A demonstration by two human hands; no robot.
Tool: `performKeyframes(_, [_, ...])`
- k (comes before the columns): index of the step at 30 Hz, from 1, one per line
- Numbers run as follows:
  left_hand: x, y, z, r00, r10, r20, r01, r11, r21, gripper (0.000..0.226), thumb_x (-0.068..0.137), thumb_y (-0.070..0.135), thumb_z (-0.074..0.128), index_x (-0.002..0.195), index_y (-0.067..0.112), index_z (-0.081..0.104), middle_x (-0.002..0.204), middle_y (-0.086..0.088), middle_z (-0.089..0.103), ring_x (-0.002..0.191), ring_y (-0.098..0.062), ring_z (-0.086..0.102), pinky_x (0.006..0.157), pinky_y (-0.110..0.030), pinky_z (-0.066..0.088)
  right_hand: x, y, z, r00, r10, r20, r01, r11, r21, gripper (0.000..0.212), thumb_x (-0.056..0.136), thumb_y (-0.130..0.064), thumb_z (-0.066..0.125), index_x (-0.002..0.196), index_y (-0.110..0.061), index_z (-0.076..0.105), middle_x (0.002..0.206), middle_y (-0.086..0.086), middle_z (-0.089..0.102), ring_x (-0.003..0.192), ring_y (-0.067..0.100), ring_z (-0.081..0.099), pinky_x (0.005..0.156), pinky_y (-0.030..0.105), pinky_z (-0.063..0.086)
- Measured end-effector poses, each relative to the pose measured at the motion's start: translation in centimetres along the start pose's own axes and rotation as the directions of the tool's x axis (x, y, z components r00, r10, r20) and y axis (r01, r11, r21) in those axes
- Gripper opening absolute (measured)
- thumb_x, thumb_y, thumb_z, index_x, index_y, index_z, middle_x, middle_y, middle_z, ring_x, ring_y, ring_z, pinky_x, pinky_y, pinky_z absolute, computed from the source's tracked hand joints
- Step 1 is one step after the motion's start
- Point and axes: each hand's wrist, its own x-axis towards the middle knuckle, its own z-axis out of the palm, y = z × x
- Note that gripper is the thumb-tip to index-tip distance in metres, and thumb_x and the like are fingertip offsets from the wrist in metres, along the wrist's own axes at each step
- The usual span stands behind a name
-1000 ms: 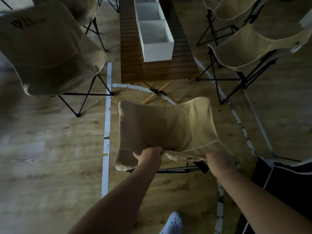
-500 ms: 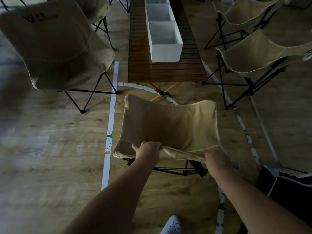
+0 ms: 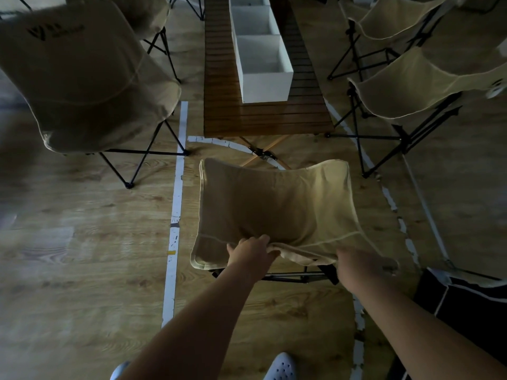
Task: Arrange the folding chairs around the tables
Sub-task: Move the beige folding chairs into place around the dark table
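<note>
Head view: left hand (image 3: 251, 253), right hand (image 3: 356, 266), curled grip on chair (image 3: 277, 204)

White tape lines (image 3: 175, 215) cross the wood floor (image 3: 68, 270), a white divided box (image 3: 267, 86) ahead, black fabric (image 3: 472, 308) at right.

Dim room with a pale wood-grain plank floor (image 3: 68, 256), crossed by a straight white tape line (image 3: 177, 198), worn and chipped in places, with a curved white line (image 3: 227, 143) branching off at its far end and a broken white line (image 3: 391, 201) running along the floor's right side.
</note>
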Motion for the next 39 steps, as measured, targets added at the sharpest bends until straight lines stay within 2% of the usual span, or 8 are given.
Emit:
performKeyframes(2, [0.1, -0.2, -0.2, 0.999, 0.04, 0.005, -0.041, 0.997, 0.061, 0.057, 0.09, 0.068, 0.04, 0.13, 0.028, 0.05, 0.127, -0.001, 0.06, 0.124, -0.027, 0.049, 0.108, -0.059, 0.027, 0.0, -0.9, 0.7, 0.997, -0.053, -0.052, 0.056, 0.997, 0.046, 0.031, 0.097, -0.04, 0.048, 0.123, -0.025, 0.052, 0.122, -0.002, 0.06, 0.11, 0.023, 0.057, 0.096, 0.044, 0.041])
performKeyframes(4, [0.1, -0.5, -0.8, 0.998, 0.064, -0.017, -0.062, 0.992, 0.107, 0.064, 0.089, 0.072, 0.031, 0.132, 0.028, 0.05, 0.13, -0.001, 0.059, 0.125, -0.026, 0.048, 0.11, -0.057, 0.025, -0.2, -2.4, 0.9, 0.994, -0.089, -0.059, 0.093, 0.993, 0.078, 0.049, 0.093, -0.055, 0.048, 0.134, -0.028, 0.046, 0.13, -0.005, 0.056, 0.12, 0.022, 0.053, 0.104, 0.05, 0.037])
performKeyframes(10, [0.3, -3.9, -3.7, 0.99, 0.083, -0.112, -0.061, 0.981, 0.182, 0.055, 0.098, 0.059, 0.02, 0.124, 0.027, 0.057, 0.127, 0.001, 0.06, 0.127, -0.025, 0.049, 0.116, -0.057, 0.014, -0.8, -7.7, 0.2, 0.978, -0.16, -0.133, 0.182, 0.967, 0.175, 0.082, 0.084, -0.08, 0.035, 0.15, -0.032, 0.027, 0.149, -0.009, 0.043, 0.137, 0.017, 0.04, 0.114, 0.053, 0.029])
performKeyframes(17, [0.5, -13.8, -8.1, 0.988, 0.083, -0.131, -0.055, 0.977, 0.205, 0.056, 0.099, 0.057, 0.02, 0.125, 0.024, 0.058, 0.131, 0.0, 0.056, 0.133, -0.025, 0.042, 0.116, -0.061, 0.014, -0.7, -15.4, -1.4, 0.979, -0.086, -0.186, 0.128, 0.966, 0.226, 0.085, 0.084, -0.077, -0.004, 0.152, -0.034, 0.023, 0.156, -0.008, 0.034, 0.143, 0.015, 0.032, 0.116, 0.054, 0.022])
performKeyframes(21, [-0.2, -20.7, -11.7, 0.988, 0.097, -0.12, -0.068, 0.971, 0.227, 0.054, 0.099, 0.057, 0.023, 0.133, 0.027, 0.053, 0.141, 0.004, 0.048, 0.136, -0.023, 0.039, 0.115, -0.06, 0.016, 0.0, -22.5, -3.8, 0.981, -0.009, -0.192, 0.058, 0.966, 0.252, 0.095, 0.076, -0.077, -0.014, 0.152, -0.034, 0.024, 0.157, -0.006, 0.032, 0.144, 0.018, 0.029, 0.115, 0.054, 0.025])
performKeyframes(27, [-1.9, -31.2, -19.5, 0.991, 0.083, -0.106, -0.057, 0.972, 0.23, 0.052, 0.1, 0.056, 0.025, 0.137, 0.028, 0.049, 0.145, 0.005, 0.046, 0.135, -0.023, 0.04, 0.116, -0.058, 0.017, 1.0, -34.7, -8.5, 0.99, 0.011, -0.143, 0.029, 0.962, 0.271, 0.073, 0.092, -0.07, 0.009, 0.154, -0.033, 0.02, 0.159, -0.004, 0.029, 0.146, 0.022, 0.025, 0.118, 0.06, 0.012])
performKeyframes(35, [-6.6, -45.6, -30.0, 0.986, -0.023, -0.166, 0.058, 0.976, 0.208, 0.05, 0.101, 0.053, 0.028, 0.142, 0.031, 0.045, 0.151, 0.005, 0.04, 0.139, -0.023, 0.036, 0.118, -0.058, 0.013, 1.0, -50.8, -16.2, 0.982, -0.046, -0.185, 0.099, 0.953, 0.287, 0.069, 0.096, -0.067, 0.018, 0.153, -0.029, 0.024, 0.155, 0.002, 0.036, 0.142, 0.028, 0.032, 0.115, 0.059, 0.023])
performKeyframes(39, [-8.7, -50.3, -34.1, 0.975, -0.09, -0.202, 0.125, 0.977, 0.171, 0.049, 0.1, 0.054, 0.028, 0.141, 0.032, 0.046, 0.15, 0.006, 0.042, 0.138, -0.022, 0.038, 0.117, -0.057, 0.015, 1.6, -56.2, -19.2, 0.971, -0.105, -0.214, 0.156, 0.96, 0.232, 0.071, 0.093, -0.07, 0.014, 0.151, -0.029, 0.025, 0.153, 0.001, 0.039, 0.138, 0.029, 0.039, 0.109, 0.061, 0.032])
